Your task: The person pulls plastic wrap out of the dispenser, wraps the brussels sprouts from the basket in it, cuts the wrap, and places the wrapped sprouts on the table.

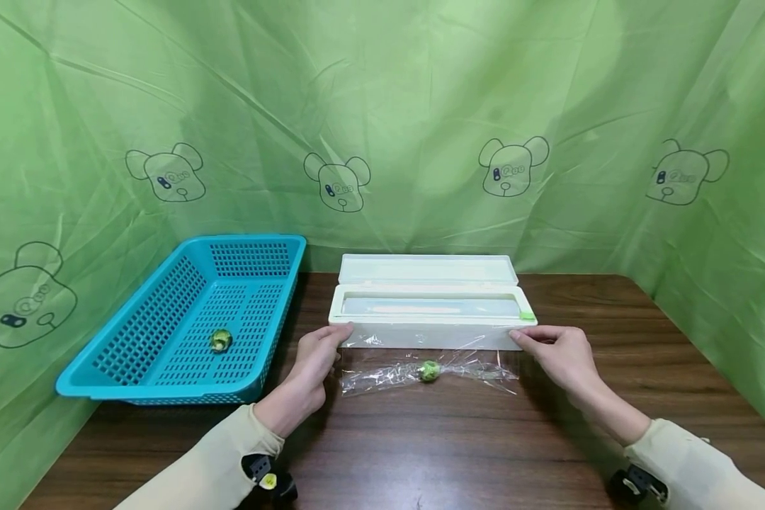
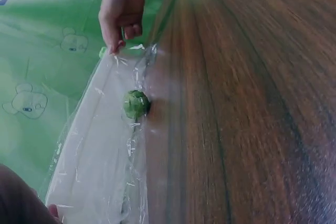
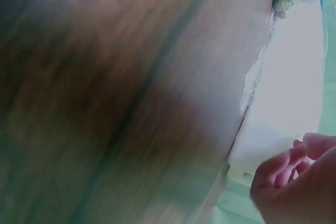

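Observation:
A white cling film dispenser (image 1: pixel 433 336) stands on the table with its lid raised. Clear cling film (image 1: pixel 382 377) hangs from its front edge and lies bunched on the table. A small green Brussels sprout (image 1: pixel 429 371) sits in the bunched film, also visible in the left wrist view as a leafy ball (image 2: pixel 136 104). At the dispenser's front left corner my left hand (image 1: pixel 312 361) pinches the film, its fingers partly hidden behind the thumb. My right hand (image 1: pixel 562 356) pinches the film between thumb and forefinger at the front right corner.
A blue perforated basket (image 1: pixel 280 312) stands at the left, with another green sprout (image 1: pixel 220 341) inside. The green slider (image 1: pixel 526 316) is at the dispenser's right end. Behind the brown wooden table (image 1: pixel 472 453) hangs a green curtain (image 1: pixel 414 92).

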Demonstrator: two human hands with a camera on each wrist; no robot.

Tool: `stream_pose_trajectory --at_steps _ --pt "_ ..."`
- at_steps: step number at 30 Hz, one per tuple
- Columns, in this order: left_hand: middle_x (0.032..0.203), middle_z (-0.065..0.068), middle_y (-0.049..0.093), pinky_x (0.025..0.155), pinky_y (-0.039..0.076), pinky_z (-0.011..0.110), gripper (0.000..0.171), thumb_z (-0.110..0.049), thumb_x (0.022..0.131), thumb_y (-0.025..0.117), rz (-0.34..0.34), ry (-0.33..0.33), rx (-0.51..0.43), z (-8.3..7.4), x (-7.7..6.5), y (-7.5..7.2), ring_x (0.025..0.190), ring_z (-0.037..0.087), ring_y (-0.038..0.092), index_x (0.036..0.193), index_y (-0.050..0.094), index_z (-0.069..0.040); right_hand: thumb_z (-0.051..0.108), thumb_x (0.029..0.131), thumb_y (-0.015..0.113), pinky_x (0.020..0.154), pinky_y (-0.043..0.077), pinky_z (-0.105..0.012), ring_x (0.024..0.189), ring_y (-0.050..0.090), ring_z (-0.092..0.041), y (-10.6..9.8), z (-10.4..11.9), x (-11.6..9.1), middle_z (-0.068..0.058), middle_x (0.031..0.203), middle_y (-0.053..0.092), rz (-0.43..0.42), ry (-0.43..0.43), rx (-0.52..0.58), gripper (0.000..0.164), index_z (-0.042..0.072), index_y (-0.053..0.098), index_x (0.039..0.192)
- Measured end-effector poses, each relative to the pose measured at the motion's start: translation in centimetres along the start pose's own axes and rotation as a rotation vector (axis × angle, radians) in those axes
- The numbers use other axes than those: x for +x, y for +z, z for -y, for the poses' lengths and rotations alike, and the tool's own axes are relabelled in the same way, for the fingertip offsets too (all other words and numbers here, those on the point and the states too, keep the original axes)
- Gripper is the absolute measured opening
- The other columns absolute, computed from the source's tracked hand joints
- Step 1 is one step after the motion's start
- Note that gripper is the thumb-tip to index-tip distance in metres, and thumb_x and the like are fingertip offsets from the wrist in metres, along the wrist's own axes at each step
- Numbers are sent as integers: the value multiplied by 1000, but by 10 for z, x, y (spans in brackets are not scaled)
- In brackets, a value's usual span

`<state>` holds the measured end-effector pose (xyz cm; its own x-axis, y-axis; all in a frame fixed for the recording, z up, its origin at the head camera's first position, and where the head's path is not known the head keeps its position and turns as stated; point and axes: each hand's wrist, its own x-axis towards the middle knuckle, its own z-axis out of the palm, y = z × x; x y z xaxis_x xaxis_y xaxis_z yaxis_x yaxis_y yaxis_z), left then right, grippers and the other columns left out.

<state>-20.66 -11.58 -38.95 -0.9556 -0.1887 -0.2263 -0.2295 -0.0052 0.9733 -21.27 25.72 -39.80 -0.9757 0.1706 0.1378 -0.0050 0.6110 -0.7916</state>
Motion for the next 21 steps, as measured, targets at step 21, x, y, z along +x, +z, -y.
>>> stream_pose_trajectory --at_steps 21 --pt "105 11 60 57 42 26 15 -13 97 69 -17 63 -39 -3 -7 2 67 15 60 104 71 1 4 94 79 74 62 -33 77 75 -18 -3 7 -5 -6 93 76 187 22 517 31 -15 68 116"
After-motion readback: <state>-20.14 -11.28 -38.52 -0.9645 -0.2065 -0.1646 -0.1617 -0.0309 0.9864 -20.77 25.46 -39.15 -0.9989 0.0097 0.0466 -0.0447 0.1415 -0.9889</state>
